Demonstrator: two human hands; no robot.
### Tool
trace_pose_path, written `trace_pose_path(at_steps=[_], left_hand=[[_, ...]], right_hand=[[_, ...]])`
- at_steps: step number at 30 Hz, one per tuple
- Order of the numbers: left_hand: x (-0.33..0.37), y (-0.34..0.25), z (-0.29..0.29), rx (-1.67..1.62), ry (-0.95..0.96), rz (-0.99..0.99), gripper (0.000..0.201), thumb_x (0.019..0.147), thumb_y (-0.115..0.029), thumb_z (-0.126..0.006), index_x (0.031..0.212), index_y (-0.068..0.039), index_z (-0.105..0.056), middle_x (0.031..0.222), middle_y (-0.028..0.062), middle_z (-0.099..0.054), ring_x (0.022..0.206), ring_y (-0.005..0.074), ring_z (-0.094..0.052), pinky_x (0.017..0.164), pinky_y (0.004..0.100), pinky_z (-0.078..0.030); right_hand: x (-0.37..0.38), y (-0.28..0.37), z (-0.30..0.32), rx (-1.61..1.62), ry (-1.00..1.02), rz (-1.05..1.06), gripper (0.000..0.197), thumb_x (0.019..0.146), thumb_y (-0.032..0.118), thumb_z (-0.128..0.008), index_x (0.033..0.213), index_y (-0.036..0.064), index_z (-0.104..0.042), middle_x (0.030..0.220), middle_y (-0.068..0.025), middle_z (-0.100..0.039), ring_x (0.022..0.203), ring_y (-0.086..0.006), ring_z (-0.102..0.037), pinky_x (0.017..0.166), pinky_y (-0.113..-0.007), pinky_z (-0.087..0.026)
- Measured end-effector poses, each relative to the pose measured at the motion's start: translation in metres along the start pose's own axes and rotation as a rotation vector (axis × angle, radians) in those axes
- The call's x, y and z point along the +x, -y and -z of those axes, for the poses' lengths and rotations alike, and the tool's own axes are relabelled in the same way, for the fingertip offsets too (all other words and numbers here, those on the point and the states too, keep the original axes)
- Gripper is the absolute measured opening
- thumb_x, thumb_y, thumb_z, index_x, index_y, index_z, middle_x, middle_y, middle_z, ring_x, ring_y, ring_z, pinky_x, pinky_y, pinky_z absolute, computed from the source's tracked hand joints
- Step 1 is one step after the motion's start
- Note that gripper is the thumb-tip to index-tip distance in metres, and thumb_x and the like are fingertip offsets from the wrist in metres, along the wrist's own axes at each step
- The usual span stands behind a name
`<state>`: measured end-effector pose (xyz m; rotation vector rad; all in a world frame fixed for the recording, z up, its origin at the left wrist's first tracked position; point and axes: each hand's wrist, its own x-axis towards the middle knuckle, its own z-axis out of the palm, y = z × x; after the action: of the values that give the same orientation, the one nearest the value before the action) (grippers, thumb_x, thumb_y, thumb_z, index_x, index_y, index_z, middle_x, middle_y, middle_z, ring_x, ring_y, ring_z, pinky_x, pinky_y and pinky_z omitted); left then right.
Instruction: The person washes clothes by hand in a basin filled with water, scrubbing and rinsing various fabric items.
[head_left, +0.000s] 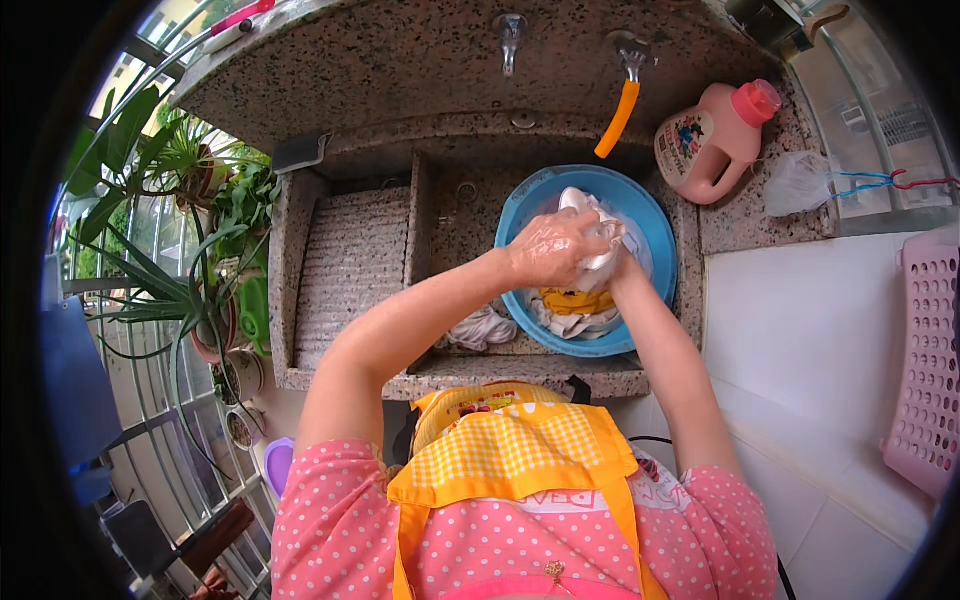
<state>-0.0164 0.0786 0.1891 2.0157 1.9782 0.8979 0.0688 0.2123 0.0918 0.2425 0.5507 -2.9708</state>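
Both hands are over a blue basin that stands in the stone sink. Wet and shiny, my left hand is closed on a bunched white cloth. My right hand meets it from the right and grips the same cloth; most of its fingers are hidden behind the cloth and the left hand. Below them in the basin lie a yellow cloth and more whitish cloth. A twisted whitish cloth lies in the sink to the basin's left.
A ridged washboard slab forms the sink's left part. Behind the basin hangs a tap with an orange hose, beside another tap. On the right ledge stand a pink detergent bottle and a clear plastic bag. Potted plants line the left.
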Motion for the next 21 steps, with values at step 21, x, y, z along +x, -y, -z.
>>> trace_pose_path(at_steps=[21], left_hand=[[-0.206, 0.122, -0.034, -0.077, 0.463, 0.862, 0.056, 0.069, -0.029, -0.057, 0.121, -0.012, -0.046, 0.111, 0.0222, -0.049, 0.107, 0.0372, -0.046, 0.092, 0.0444, -0.036]], right_hand=[[0.006, -0.158, -0.008, -1.600, 0.012, -0.162, 0.025, 0.073, 0.007, -0.058, 0.096, 0.0002, -0.052, 0.097, -0.0120, -0.053, 0.092, -0.0209, -0.055, 0.076, -0.030, -0.045]])
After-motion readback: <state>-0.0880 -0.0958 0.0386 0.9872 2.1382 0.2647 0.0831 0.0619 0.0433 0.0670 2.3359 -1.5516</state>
